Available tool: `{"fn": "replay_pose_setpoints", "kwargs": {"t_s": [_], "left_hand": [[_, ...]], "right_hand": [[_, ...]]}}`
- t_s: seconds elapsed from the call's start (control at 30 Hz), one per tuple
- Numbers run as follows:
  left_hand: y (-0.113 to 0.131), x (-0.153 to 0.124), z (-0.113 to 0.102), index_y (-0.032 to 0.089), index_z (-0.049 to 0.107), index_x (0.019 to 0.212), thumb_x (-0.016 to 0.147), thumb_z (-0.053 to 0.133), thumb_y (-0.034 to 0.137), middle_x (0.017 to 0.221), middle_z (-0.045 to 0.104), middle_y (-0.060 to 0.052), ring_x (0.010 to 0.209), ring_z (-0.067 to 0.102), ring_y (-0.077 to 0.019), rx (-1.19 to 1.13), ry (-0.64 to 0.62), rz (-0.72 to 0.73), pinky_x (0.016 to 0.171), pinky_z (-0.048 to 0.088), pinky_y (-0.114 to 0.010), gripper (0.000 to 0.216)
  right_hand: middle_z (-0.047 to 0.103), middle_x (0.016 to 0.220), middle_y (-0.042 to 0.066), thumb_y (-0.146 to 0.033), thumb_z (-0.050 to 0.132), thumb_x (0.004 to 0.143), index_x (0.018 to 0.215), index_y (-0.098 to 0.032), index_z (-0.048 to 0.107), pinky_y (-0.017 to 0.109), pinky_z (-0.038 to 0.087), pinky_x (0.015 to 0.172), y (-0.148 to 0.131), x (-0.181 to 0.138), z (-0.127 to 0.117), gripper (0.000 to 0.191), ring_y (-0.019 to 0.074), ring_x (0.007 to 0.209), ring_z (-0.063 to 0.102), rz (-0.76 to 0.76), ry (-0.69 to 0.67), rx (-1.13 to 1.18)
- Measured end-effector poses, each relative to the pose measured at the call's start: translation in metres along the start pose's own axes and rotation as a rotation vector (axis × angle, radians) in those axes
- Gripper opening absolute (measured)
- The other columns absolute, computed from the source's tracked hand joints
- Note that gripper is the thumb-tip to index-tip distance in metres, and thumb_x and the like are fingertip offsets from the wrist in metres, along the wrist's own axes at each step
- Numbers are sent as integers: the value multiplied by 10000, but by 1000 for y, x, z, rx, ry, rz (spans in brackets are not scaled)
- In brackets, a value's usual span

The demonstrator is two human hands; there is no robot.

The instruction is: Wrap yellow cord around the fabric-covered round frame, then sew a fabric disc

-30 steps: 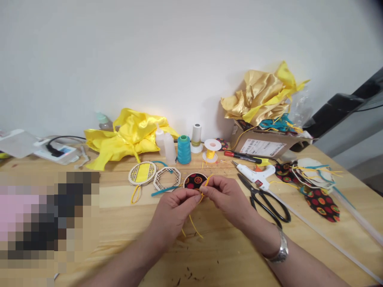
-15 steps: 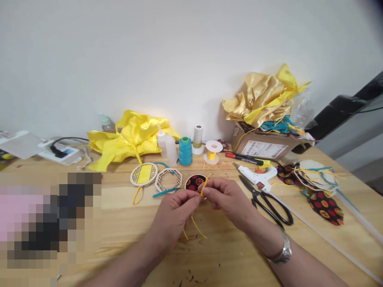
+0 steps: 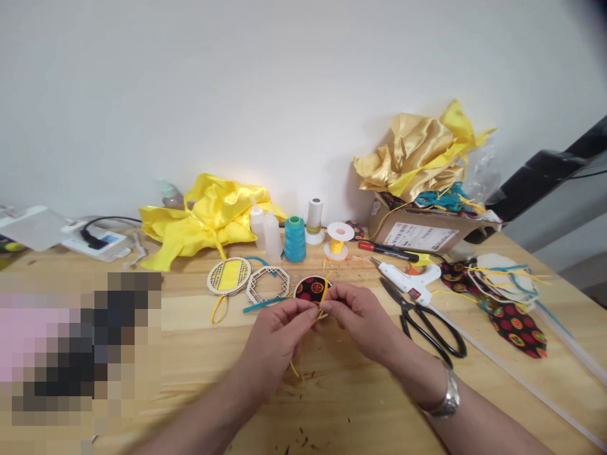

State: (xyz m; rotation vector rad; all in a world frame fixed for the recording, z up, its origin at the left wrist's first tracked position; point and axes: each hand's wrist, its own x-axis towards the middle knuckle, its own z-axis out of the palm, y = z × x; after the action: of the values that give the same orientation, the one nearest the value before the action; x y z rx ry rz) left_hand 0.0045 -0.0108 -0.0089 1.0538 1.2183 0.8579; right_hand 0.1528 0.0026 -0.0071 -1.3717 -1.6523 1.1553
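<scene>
A thin yellow cord (image 3: 325, 292) runs between my two hands. The fingertips of my left hand (image 3: 289, 322) are pinched on it, and one loose end hangs below them. My right hand (image 3: 353, 316), with a silver bracelet at its wrist, pinches the same cord close beside the left fingertips. Just behind my fingers lies a round wooden frame with black patterned fabric (image 3: 310, 289), partly hidden by the hands. Left of it rest an octagonal wooden lattice frame (image 3: 268, 285) and a round lattice frame with yellow fabric (image 3: 229, 276) and a yellow loop.
Black scissors (image 3: 427, 322) and a white glue gun (image 3: 410, 281) lie to the right. Behind stand a teal thread cone (image 3: 294, 240), a yellow cord spool (image 3: 338, 240) and squeeze bottles (image 3: 272, 237). A cardboard box (image 3: 412, 230) holds fabric; yellow cloth (image 3: 208, 218) lies back left.
The cord's tails below my hands have shifted; one that hung toward the right no longer shows there. Both hands stay pinched close together in nearly the same place.
</scene>
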Motion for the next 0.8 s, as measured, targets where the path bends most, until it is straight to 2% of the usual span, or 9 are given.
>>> {"fn": "replay_pose_setpoints", "kwargs": {"t_s": [0.1, 0.17, 0.27, 0.33, 0.43, 0.53, 0.63, 0.73, 0.8], "left_hand": [[2, 2, -3, 168, 674, 705, 729, 616, 329, 816, 627, -18, 530, 472, -74, 88, 52, 76, 474, 339, -201, 173], [2, 4, -5, 171, 665, 642, 726, 617, 304, 1020, 600, -56, 808, 568, -156, 168, 92, 190, 671, 425, -251, 165], [-2, 5, -7, 179, 651, 610, 733, 603, 272, 1176, 520, -85, 1123, 463, -237, 289, 122, 359, 927, 356, -341, 162], [-8, 4, -7, 185, 653, 626, 731, 602, 252, 1289, 436, -85, 1168, 433, -243, 333, 111, 414, 989, 310, -378, 135], [-15, 2, -4, 203, 672, 665, 714, 617, 222, 1401, 329, -57, 1231, 382, -253, 331, 62, 421, 1040, 257, -403, 76], [-15, -1, 0, 203, 668, 641, 716, 616, 191, 1401, 351, -54, 1247, 376, -251, 267, -25, 411, 1044, 265, -387, 92], [-9, -4, 2, 202, 660, 604, 712, 616, 155, 1270, 505, -80, 1253, 365, -246, 270, -76, 414, 1029, 282, -365, 125], [-3, -5, 3, 190, 628, 606, 694, 639, 155, 1163, 568, -99, 1202, 414, -254, 221, -68, 358, 966, 342, -352, 95], [-1, -5, 3, 187, 588, 666, 712, 631, 185, 1092, 589, -90, 1008, 552, -225, 51, -86, 263, 821, 437, -325, 63]], "right_hand": [[467, 557, -37, -182, 509, 790, 628, -168, 511, 220, 313, 541, 0, 1, -3, 163, 100, 558, 412, -47, 34, -106], [500, 592, -27, -178, 496, 802, 639, -169, 509, 225, 319, 558, 0, 1, -4, 164, 106, 581, 430, -74, 64, -167], [520, 603, -24, -186, 482, 815, 651, -174, 502, 232, 315, 553, 2, 1, -4, 166, 108, 576, 435, -82, 110, -223], [518, 591, -25, -191, 486, 810, 647, -175, 505, 230, 316, 545, 2, 1, -4, 165, 107, 567, 434, -69, 127, -197], [477, 537, -37, -211, 499, 793, 619, -175, 506, 216, 309, 502, 1, 0, -2, 178, 91, 510, 401, -11, 82, -8], [467, 523, -43, -261, 510, 779, 627, -171, 501, 201, 263, 433, -2, -1, 1, 177, 65, 437, 326, 85, -27, 286], [489, 551, -37, -298, 524, 765, 650, -166, 484, 190, 217, 404, -5, -3, 3, 180, 47, 419, 290, 166, -109, 502], [456, 533, -46, -291, 535, 756, 639, -167, 473, 188, 221, 406, -5, -4, 2, 181, 50, 428, 309, 161, -124, 482], [432, 525, -51, -254, 535, 754, 629, -165, 487, 189, 244, 421, -3, -3, 1, 160, 58, 451, 327, 118, -101, 370]]}}
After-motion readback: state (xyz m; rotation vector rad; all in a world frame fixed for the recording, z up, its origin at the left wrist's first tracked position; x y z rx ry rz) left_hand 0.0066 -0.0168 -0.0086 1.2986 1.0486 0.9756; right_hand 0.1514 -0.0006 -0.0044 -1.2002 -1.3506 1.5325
